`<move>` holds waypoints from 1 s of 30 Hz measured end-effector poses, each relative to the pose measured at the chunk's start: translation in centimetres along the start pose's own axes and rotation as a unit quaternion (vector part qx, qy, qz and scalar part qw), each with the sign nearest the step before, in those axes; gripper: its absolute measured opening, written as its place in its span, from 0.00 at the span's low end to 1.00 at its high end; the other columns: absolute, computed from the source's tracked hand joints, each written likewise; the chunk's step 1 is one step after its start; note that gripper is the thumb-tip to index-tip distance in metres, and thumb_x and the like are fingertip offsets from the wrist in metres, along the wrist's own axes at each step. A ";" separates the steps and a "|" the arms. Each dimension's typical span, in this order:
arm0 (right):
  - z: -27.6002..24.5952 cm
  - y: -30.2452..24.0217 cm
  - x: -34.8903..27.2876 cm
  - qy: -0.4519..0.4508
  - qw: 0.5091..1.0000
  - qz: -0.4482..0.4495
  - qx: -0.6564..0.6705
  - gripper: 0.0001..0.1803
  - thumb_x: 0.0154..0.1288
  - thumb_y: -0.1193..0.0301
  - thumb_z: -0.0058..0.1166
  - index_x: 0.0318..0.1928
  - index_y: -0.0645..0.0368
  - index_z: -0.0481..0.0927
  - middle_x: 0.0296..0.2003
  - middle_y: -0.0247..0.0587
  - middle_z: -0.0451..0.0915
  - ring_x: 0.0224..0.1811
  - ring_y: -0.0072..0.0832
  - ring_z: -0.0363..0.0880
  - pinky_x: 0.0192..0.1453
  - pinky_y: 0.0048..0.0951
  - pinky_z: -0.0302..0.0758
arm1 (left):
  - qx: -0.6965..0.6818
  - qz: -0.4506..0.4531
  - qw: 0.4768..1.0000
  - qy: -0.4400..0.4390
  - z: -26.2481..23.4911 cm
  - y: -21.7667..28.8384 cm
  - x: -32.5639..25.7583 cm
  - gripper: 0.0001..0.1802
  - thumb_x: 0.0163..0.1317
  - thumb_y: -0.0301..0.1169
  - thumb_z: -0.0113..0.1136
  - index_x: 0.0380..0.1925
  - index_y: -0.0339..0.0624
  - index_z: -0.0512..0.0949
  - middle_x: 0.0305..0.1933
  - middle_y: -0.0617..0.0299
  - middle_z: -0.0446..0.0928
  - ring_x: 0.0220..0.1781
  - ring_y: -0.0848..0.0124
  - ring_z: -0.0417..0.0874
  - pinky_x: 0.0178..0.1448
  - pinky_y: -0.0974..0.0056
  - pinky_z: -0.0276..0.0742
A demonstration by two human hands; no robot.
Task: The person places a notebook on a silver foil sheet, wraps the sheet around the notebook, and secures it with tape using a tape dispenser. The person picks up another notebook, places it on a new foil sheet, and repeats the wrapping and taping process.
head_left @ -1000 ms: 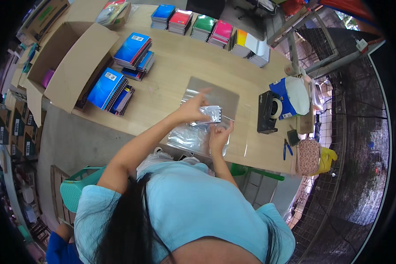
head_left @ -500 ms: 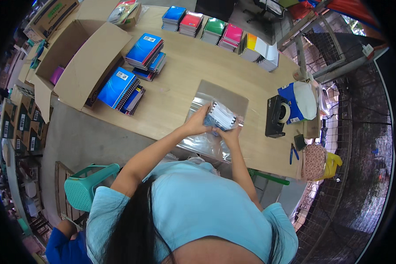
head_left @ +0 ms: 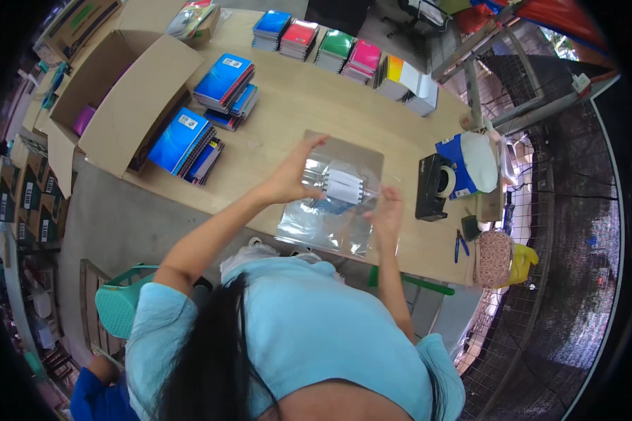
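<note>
A small stack of spiral notebooks (head_left: 345,186), pages and black coils showing, rests at the middle of the table in clear plastic wrapping. Beneath it lies a pile of clear plastic sheets or bags (head_left: 305,223). My left hand (head_left: 295,174) is open at the stack's left, thumb near the notebooks and fingers stretched away. At the right side, my right hand (head_left: 387,212) has its fingers bent together on an edge of the clear plastic wrapping (head_left: 373,191); the fingertips are partly hidden.
Blue notebook stacks (head_left: 182,140) stand at left beside an open carton (head_left: 144,95). Coloured notebook stacks (head_left: 335,49) line the far edge. At right are a black tape dispenser (head_left: 430,186), a blue-and-white pack (head_left: 470,163) and blue-handled pliers (head_left: 461,245). A green stool (head_left: 116,305) stands at lower left.
The notebook stack has gone from being held between both hands to resting on the plastic pile. My left hand has let go and spread; my right hand has moved slightly right.
</note>
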State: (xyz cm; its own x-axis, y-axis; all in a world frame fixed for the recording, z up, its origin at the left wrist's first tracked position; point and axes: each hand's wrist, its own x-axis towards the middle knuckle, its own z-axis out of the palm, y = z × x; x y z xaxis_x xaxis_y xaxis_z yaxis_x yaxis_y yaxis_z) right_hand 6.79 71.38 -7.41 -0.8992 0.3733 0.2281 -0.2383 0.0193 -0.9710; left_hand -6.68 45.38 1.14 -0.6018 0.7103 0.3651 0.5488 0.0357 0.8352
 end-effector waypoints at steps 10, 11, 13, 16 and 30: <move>6.0 5.9 -2.0 -0.057 0.988 0.142 -0.010 0.62 0.33 0.56 0.85 0.66 0.63 0.60 0.65 0.46 0.65 0.67 0.36 0.66 0.70 0.36 0.67 | -0.283 -0.175 0.943 -0.023 7.1 -6.5 -2.6 0.50 0.34 0.29 0.83 0.59 0.42 0.64 0.53 0.59 0.75 0.60 0.69 0.73 0.68 0.61 0.67; 6.0 5.9 -1.8 -0.058 0.988 0.142 -0.009 0.62 0.33 0.56 0.85 0.66 0.63 0.60 0.65 0.46 0.65 0.67 0.36 0.66 0.70 0.36 0.67 | -0.171 -0.140 0.974 0.042 7.1 -6.3 -2.9 0.48 0.36 0.28 0.82 0.59 0.42 0.64 0.58 0.54 0.69 0.63 0.64 0.71 0.68 0.58 0.68; 6.0 4.4 -0.4 -0.027 0.995 -0.047 -0.084 0.60 0.37 0.55 0.83 0.67 0.61 0.60 0.63 0.48 0.67 0.70 0.40 0.62 0.73 0.40 0.63 | 0.062 -0.058 0.981 0.174 7.1 -5.4 -3.2 0.43 0.41 0.27 0.78 0.57 0.42 0.62 0.69 0.46 0.58 0.67 0.54 0.67 0.68 0.53 0.70; 7.1 -5.9 0.6 0.009 0.913 -0.205 -0.354 0.43 0.44 0.58 0.79 0.60 0.61 0.72 0.61 0.51 0.70 0.72 0.46 0.59 0.73 0.45 0.61 | -0.015 -0.085 0.957 0.278 10.3 -5.1 -6.2 0.48 0.45 0.30 0.79 0.64 0.44 0.59 0.72 0.44 0.49 0.72 0.46 0.60 0.70 0.48 0.69; 4.0 -12.7 8.3 -0.466 0.685 -0.151 -0.540 0.15 0.49 0.74 0.66 0.41 0.52 0.83 0.47 0.32 0.81 0.43 0.38 0.84 0.43 0.39 0.79 | 0.263 0.217 0.924 -0.175 0.1 -3.2 -2.0 0.40 0.46 0.44 0.72 0.64 0.53 0.74 0.62 0.59 0.72 0.65 0.57 0.71 0.67 0.51 0.65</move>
State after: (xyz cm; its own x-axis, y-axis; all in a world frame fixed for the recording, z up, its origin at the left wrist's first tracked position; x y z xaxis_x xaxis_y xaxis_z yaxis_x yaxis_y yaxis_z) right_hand 0.81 70.49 7.07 -0.8325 -0.5429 -0.1105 -0.5072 0.8271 -0.2422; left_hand -7.18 43.95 -2.25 -0.0849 0.9186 0.3859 0.9556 -0.0347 0.2926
